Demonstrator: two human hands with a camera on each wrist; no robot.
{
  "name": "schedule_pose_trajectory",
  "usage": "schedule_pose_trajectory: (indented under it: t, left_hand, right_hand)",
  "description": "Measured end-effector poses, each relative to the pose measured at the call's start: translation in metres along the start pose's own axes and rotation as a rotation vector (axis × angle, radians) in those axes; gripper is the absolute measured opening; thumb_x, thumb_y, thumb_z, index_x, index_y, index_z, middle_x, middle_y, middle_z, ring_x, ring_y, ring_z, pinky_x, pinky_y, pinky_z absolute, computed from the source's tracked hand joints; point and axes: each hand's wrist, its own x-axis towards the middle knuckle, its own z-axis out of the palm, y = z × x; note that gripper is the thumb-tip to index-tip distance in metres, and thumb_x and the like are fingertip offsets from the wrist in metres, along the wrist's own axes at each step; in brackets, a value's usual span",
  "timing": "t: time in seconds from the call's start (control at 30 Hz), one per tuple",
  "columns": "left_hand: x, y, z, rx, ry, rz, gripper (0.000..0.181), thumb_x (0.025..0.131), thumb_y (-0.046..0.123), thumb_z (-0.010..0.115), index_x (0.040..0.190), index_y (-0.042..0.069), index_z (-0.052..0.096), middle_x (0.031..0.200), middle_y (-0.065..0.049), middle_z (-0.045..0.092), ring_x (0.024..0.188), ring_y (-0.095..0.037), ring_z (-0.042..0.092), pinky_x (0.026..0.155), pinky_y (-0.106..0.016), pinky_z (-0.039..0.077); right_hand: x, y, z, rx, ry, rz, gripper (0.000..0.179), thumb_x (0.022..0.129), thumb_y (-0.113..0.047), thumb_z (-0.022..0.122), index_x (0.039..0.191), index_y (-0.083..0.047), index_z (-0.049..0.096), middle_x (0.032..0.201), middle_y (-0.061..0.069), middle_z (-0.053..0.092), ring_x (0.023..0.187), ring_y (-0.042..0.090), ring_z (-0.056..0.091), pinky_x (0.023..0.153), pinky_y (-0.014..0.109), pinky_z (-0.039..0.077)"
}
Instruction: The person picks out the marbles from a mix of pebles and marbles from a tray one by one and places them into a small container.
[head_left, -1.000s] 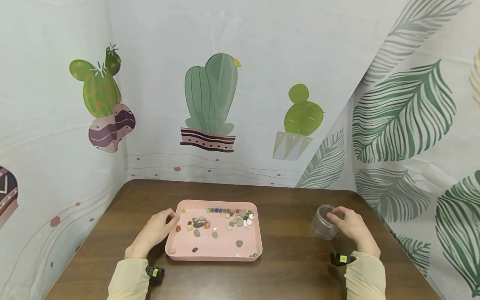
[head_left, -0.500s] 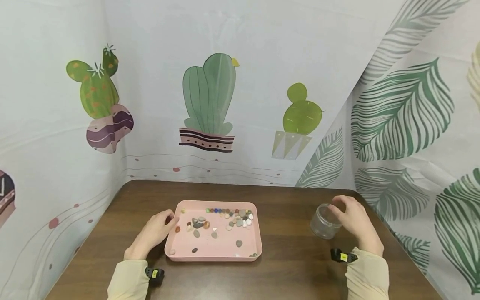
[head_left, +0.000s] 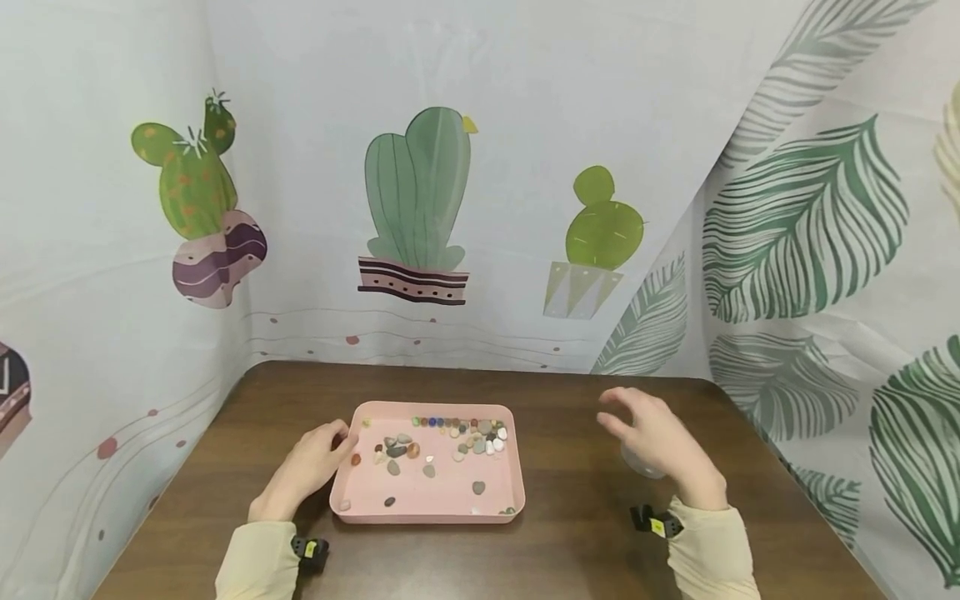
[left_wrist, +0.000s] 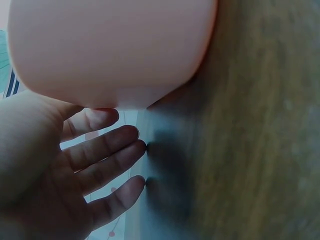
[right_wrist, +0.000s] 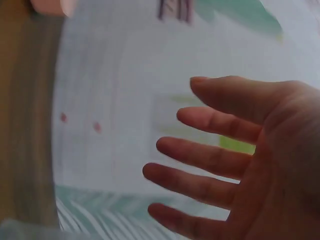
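A pink tray [head_left: 442, 502] lies on the table, holding scattered pebbles [head_left: 396, 450] and a row of small coloured beads [head_left: 439, 422] along its far side. At its left edge is my left hand [head_left: 303, 468]. In the left wrist view its fingers [left_wrist: 107, 165] reach loosely past the outside of the tray wall, and the thumb is mostly hidden behind that wall. My right hand [head_left: 660, 442] hovers in the air, fingers spread and holding nothing, as the right wrist view shows. Behind and below it, a clear glass jar [head_left: 636, 463] is largely covered in the head view.
The brown wooden table [head_left: 558, 550] ends at a hanging cloth [head_left: 517, 250] printed with cacti and leaves, behind and at both sides. A black wrist camera [head_left: 654, 522] sits on the right wrist, another camera [head_left: 311, 552] on the left.
My right hand has risen from the jar's mouth and moved left toward the tray, now overlapping the jar. The left hand stays at the tray's edge. Jar and tray have not moved.
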Motion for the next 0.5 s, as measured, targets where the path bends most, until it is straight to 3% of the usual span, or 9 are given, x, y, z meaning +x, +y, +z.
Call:
schedule_pose_trajectory:
  t: [0.07, 0.2, 0.33, 0.5]
  left_hand:
    - [0.0, 0.001, 0.001, 0.0, 0.001, 0.001, 0.013, 0.098, 0.024, 0.059, 0.094, 0.011, 0.06, 0.077, -0.001, 0.052, 0.071, -0.018, 0.049, 0.062, -0.034, 0.039]
    - [-0.002, 0.001, 0.0, -0.001, 0.002, -0.004, 0.013, 0.098, 0.023, 0.06, 0.094, 0.01, 0.06, 0.077, -0.001, 0.052, 0.071, -0.018, 0.048, 0.062, -0.034, 0.039]
    - [-0.004, 0.002, -0.001, -0.002, 0.005, -0.002, 0.013, 0.098, 0.023, 0.06, 0.093, 0.011, 0.059, 0.076, -0.001, 0.052, 0.071, -0.018, 0.048, 0.062, -0.034, 0.039]
    - [-0.003, 0.002, 0.0, -0.009, 0.003, -0.002, 0.014, 0.098, 0.024, 0.059, 0.094, 0.01, 0.06, 0.077, -0.001, 0.052, 0.072, -0.017, 0.048, 0.062, -0.034, 0.039]
  right_hand:
    - [0.002, -0.008, 0.014, -0.019, -0.026, -0.083, 0.021, 0.089, -0.016, 0.071, 0.107, -0.007, 0.066, 0.106, 0.007, 0.067, 0.098, 0.027, 0.064, 0.085, 0.046, 0.048]
    - [0.005, -0.03, 0.04, -0.032, -0.165, -0.191, 0.021, 0.09, -0.022, 0.069, 0.108, -0.01, 0.066, 0.104, 0.003, 0.067, 0.097, 0.023, 0.064, 0.083, 0.043, 0.05]
    - [0.004, -0.049, 0.063, -0.031, -0.286, -0.207, 0.024, 0.095, -0.033, 0.064, 0.109, -0.015, 0.067, 0.101, -0.001, 0.066, 0.091, 0.02, 0.065, 0.072, 0.041, 0.052]
    - [0.005, -0.064, 0.083, -0.042, -0.338, -0.203, 0.019, 0.096, -0.039, 0.06, 0.1, -0.022, 0.068, 0.086, -0.013, 0.062, 0.077, 0.009, 0.058, 0.059, 0.033, 0.046]
